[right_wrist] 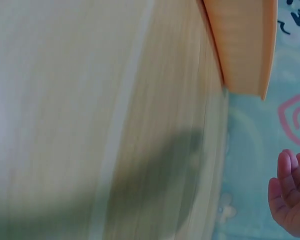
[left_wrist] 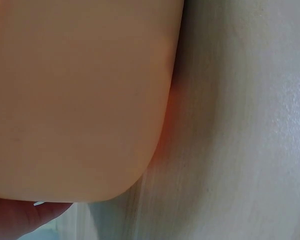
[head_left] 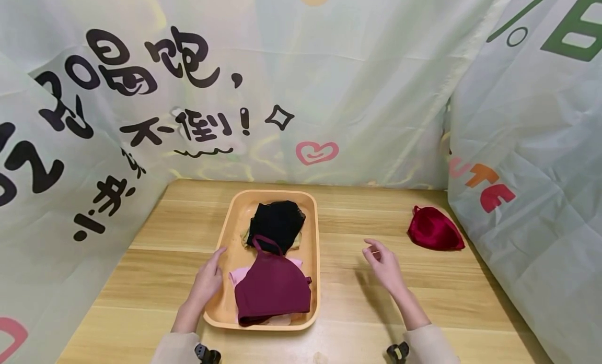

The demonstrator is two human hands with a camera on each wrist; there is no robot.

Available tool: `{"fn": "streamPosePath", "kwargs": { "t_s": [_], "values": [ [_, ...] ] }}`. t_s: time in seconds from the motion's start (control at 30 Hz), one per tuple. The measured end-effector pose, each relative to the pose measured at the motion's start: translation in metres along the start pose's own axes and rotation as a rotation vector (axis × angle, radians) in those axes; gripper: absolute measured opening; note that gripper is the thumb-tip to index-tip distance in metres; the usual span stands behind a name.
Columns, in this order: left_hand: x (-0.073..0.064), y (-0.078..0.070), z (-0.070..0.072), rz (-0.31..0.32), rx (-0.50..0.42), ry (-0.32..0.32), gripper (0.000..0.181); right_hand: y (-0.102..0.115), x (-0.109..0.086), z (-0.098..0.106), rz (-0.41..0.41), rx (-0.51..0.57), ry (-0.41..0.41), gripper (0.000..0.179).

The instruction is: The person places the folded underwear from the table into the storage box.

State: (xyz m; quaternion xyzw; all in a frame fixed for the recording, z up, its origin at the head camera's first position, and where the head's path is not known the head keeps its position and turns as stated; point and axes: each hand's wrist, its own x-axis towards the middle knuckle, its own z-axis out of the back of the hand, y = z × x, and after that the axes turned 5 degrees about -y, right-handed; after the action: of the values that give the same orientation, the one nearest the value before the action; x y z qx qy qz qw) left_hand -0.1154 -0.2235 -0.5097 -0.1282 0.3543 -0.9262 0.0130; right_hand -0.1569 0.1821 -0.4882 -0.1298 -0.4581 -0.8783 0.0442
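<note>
My left hand (head_left: 207, 280) rests against the left side of an orange plastic tray (head_left: 316, 301), its index finger fairly straight along the rim. In the left wrist view the tray's outer wall (left_wrist: 80, 110) hides most of that hand, leaving part of a finger (left_wrist: 27, 217) showing. Inside the tray, a burgundy bra (head_left: 275, 288), folded in half, lies over pink fabric (head_left: 239, 275). Behind it sits black folded clothing (head_left: 276, 224) on something tan. My right hand (head_left: 384, 267) hovers over the table right of the tray, fingers loosely bent, holding nothing.
A dark red, shiny folded bra (head_left: 435, 229) lies on the wooden table (head_left: 357, 212) near its right edge. Printed fabric curtains (head_left: 357, 92) hang behind the table and on both sides.
</note>
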Motion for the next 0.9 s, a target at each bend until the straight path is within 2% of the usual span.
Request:
{"fn": "streamPosePath", "kwargs": {
  "t_s": [0.17, 0.33, 0.63, 0.9],
  "values": [
    [0.0, 0.001, -0.001, -0.008, -0.008, -0.018, 0.05, -0.008, 0.006, 0.01, -0.018, -0.049, -0.03, 0.029],
    [0.0, 0.002, -0.001, -0.004, -0.009, -0.01, 0.05, -0.015, 0.008, 0.017, -0.028, -0.082, -0.052, 0.029],
    [0.001, 0.002, -0.002, 0.004, 0.004, 0.005, 0.05, -0.027, 0.013, 0.034, -0.084, -0.145, -0.048, 0.035],
    [0.001, 0.002, -0.002, 0.002, -0.001, 0.001, 0.05, -0.035, 0.018, 0.05, -0.074, -0.216, -0.116, 0.037]
  ]
}}
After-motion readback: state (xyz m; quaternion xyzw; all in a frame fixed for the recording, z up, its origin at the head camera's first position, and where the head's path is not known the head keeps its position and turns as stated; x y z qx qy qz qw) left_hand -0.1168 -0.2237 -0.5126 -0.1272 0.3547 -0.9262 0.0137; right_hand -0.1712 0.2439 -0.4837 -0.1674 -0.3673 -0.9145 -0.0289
